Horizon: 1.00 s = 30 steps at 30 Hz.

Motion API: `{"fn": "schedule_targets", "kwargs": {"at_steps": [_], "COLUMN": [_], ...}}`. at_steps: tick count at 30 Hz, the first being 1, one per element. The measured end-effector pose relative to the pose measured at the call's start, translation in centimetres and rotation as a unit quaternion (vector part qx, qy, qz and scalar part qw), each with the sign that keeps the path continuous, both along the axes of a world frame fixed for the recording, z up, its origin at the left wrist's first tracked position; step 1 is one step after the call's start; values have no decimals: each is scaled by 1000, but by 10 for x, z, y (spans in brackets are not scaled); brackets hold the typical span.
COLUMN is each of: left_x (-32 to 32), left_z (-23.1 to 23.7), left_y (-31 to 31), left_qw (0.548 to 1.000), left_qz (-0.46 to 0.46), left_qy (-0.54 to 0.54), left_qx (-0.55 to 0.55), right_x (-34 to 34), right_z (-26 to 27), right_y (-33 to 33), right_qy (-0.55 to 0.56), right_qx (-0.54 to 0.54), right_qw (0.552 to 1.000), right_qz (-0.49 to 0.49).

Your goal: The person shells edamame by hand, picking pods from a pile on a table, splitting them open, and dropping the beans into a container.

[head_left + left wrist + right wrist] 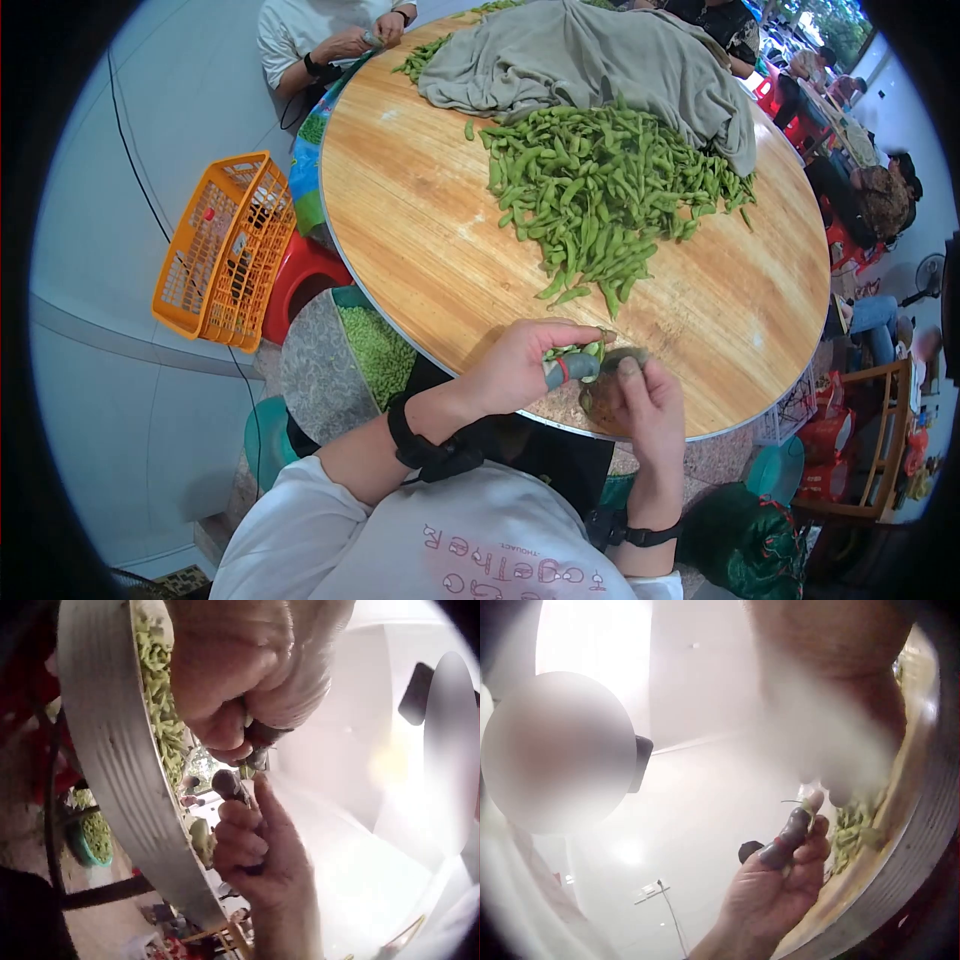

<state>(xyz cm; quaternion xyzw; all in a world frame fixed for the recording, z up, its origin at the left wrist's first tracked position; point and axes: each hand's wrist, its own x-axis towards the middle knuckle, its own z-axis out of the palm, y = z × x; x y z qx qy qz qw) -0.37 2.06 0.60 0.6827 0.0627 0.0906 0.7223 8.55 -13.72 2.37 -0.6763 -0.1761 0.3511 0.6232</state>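
The left hand is held over the near edge of the round wooden worktop, its grip closed around a few green pods. Its thumb wears a grey cover with a red band, pressed against the pods. The right hand is just beside it, fingers curled and thumb raised near the pods; blur there means I cannot tell whether its grip holds anything. One digit of the right hand has a dark cover.

Beyond the hands, a large pile of green pods spreads over the middle of the worktop. Behind it, a grey cloth lies crumpled, touching the pile, and more pods show past its left edge.

Left of the worktop, an orange basket stands tilted in the view by a red stool. Small green beans lie below the worktop's left edge. At the far left side sits a person in a white shirt.
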Motion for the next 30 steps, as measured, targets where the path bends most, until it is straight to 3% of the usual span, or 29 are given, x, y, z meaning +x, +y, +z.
{"fn": "schedule_targets", "kwargs": {"at_steps": [1, 2, 4, 6, 8, 9, 11, 13, 14, 15, 16, 17, 18, 19, 20, 21, 22, 24, 25, 26, 28, 29, 30], "left_x": [1, 2, 1, 3, 2, 2, 2, 3, 1, -1, -3, -6, -12, -19, -33, -46, -54, -96, -112, -131, -165, -182, -192], "left_z": [-1, 3, 19, 17, 13, 11, 3, -5, -6, -5, -4, -3, -2, -2, -8, -11, -10, -24, -25, -37, -85, -117, -136], "left_y": [0, -1, -4, -3, 2, 7, 11, 13, 11, 8, 7, 10, 14, 20, 34, 50, 60, 105, 120, 136, 168, 183, 192], "left_qw": [989, 989, 968, 964, 960, 950, 938, 958, 959, 984, 997, 997, 998, 993, 973, 931, 865, 847, 825, 809, 791, 782, 764], "left_qz": [13, 13, 28, 36, 45, 7, -30, -31, -30, -16, -1, -1, 52, 104, 159, 210, 359, 436, 499, 529, 559, 577, 588], "left_qy": [-49, -49, -24, -53, -80, -107, -134, -207, -206, -143, -79, -80, -23, 34, -29, -92, -137, -164, -160, -156, -154, -60, 36], "left_qx": [140, 138, 248, 257, 265, 292, 317, 197, 194, 103, 11, 10, -14, -39, -162, -282, -322, -256, -214, -205, -194, -230, -264], "right_x": [3, 5, 6, 5, 2, 2, 3, 2, 1, 2, 2, 2, 2, 5, 9, 11, 10, 11, 12, 16, 23, 23, 23], "right_z": [3, 1, -6, -3, -1, -4, -11, -13, -13, -12, -10, -9, -10, -13, -14, -1, 5, 11, 5, 3, 3, 3, 3], "right_y": [3, 7, 14, 17, 18, 18, 18, 19, 19, 21, 24, 27, 26, 22, 18, 14, 14, 16, 26, 37, 58, 65, 70], "right_qy": [-47, -47, -89, -112, 60, 61, 289, 343, 395, 395, 292, 186, 185, -119, -409, -373, -372, -227, -323, -323, -499, -499, -522], "right_qx": [-5, -7, 23, 16, 74, 72, 198, 220, 242, 240, 184, 125, 123, -22, -163, -202, -203, -59, -56, -56, -221, -218, -256], "right_qw": [999, 999, 996, 994, 995, 995, 936, 912, 886, 886, 936, 971, 972, 993, 895, 889, 889, 940, 932, 932, 837, 837, 811], "right_qz": [-26, -26, 12, 10, -43, -42, -45, -41, -38, -39, -60, -80, -80, -5, 72, 173, 175, 249, 155, 155, 50, 50, 66]}}
